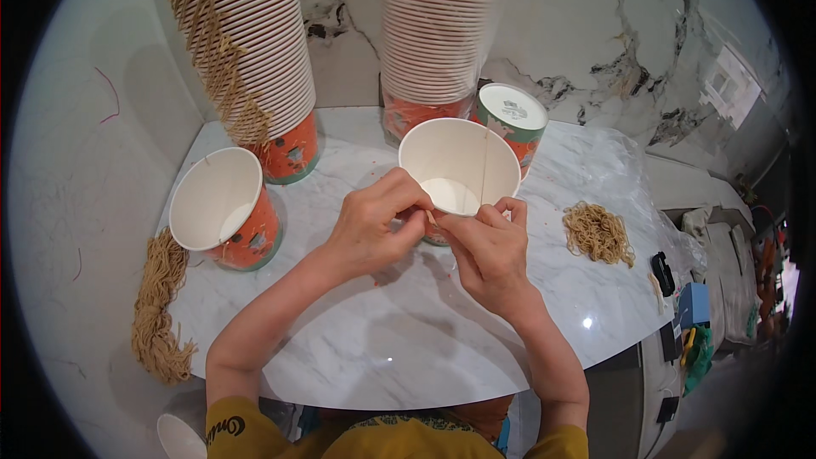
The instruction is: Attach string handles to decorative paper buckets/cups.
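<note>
Paper cup (orange outside), left hand and right hand meeting at its rim, both pinching thin string.

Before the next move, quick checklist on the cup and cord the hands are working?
1. Both hands on the work: left hand and right hand meet at the near rim of the open cup: ok.
2. Cord end pinched between fingertips: ok.
3. Cord threaded through the cup wall: cannot tell.
4. Cup upright on the marble table: ok.
5. Spare cords within reach: bundle at right, bundle at left edge: ok.
</note>
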`<state>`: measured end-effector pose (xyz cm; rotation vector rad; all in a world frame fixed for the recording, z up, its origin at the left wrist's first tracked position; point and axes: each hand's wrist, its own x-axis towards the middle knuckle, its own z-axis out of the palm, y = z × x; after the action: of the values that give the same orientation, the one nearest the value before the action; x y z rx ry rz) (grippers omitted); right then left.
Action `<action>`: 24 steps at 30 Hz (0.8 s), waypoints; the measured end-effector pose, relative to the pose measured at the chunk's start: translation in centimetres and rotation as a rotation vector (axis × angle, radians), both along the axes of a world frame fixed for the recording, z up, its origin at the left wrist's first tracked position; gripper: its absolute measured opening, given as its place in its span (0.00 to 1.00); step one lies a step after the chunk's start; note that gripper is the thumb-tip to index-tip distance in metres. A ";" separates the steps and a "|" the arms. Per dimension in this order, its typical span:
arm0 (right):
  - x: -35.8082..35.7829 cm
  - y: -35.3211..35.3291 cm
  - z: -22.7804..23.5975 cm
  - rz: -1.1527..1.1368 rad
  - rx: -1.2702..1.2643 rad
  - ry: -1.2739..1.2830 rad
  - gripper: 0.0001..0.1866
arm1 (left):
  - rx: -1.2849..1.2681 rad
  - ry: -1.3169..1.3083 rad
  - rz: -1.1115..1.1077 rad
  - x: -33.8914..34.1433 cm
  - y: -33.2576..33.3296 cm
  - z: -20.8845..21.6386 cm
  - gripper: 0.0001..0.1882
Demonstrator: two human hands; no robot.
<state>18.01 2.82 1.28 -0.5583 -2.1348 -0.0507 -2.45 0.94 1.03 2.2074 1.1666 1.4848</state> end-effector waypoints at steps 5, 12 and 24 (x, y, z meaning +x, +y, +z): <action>0.2 0.2 0.1 0.039 0.010 -0.037 0.11 | 0.005 0.016 0.030 -0.4 0.4 -0.5 0.09; -0.1 0.2 -0.2 -0.035 0.006 -0.095 0.08 | -0.316 -0.178 0.023 -1.2 0.8 -0.5 0.07; -0.3 0.0 -0.7 -0.043 0.076 -0.237 0.13 | -0.861 -0.551 -0.099 -0.7 0.6 0.0 0.11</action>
<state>17.67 2.86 0.61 -0.5763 -2.3395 -0.2316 -3.12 1.54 1.07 1.1722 1.1623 1.1187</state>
